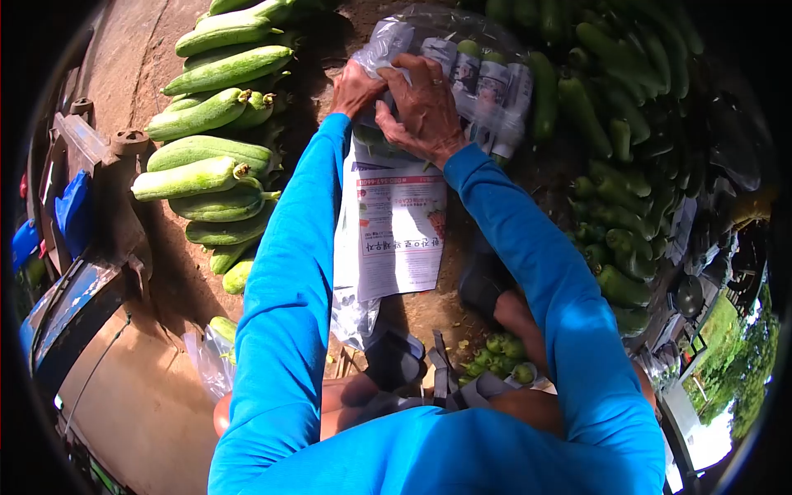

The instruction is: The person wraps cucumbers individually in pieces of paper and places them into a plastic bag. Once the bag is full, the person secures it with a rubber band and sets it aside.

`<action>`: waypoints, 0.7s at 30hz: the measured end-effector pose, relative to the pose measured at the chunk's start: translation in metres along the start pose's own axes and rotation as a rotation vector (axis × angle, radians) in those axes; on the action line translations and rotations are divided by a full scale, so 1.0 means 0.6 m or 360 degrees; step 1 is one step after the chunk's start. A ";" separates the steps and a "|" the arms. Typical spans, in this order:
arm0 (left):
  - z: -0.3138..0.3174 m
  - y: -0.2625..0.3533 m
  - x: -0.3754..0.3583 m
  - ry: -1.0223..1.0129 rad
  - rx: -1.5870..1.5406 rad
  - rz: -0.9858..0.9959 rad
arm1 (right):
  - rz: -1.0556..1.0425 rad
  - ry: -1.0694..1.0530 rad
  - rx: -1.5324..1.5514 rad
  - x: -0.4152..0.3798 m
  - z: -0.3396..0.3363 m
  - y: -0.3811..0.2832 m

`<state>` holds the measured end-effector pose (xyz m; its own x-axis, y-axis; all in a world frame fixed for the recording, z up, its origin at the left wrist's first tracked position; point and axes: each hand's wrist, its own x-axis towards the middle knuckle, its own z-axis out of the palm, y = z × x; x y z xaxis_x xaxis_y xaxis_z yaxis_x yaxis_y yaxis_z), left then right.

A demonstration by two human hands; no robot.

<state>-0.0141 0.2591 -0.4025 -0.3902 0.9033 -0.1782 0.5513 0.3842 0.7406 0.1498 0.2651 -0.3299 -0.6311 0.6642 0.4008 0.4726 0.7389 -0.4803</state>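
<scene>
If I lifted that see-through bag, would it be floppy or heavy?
The clear bag looks floppy, since its film is crumpled near the left hand. It would probably feel heavy, because several paper-wrapped green vegetables sit inside. Its shiny plastic might be slippery too.

Gourds (216, 154), plastic bag (388, 43) on floor (128, 54)

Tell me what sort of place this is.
Probably a spot for packing produce, perhaps at a farm: long green vegetables lie heaped, paper-wrapped vegetables sit in a clear plastic bag, and printed paper lies nearby.
</scene>
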 end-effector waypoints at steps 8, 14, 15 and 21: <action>0.018 0.000 -0.018 0.0260 0.0190 -0.0121 | -0.0350 -0.0486 -0.0143 -0.114 0.023 0.030; 0.024 0.018 -0.015 0.0421 0.0152 -0.0106 | -0.0336 -0.0575 -0.0418 -0.066 0.046 0.073; 0.023 0.016 -0.017 0.0388 0.0164 -0.0128 | -0.0313 -0.0581 -0.0446 -0.062 0.047 0.083; -0.004 0.010 -0.027 0.0311 0.0237 -0.0349 | -0.0078 -0.0791 -0.0603 -0.068 0.050 0.083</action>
<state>-0.0061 0.2462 -0.3939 -0.6379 0.7477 -0.1845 0.5345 0.6024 0.5928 0.1808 0.2713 -0.3934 -0.8252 0.5635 -0.0393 0.5636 0.8166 -0.1244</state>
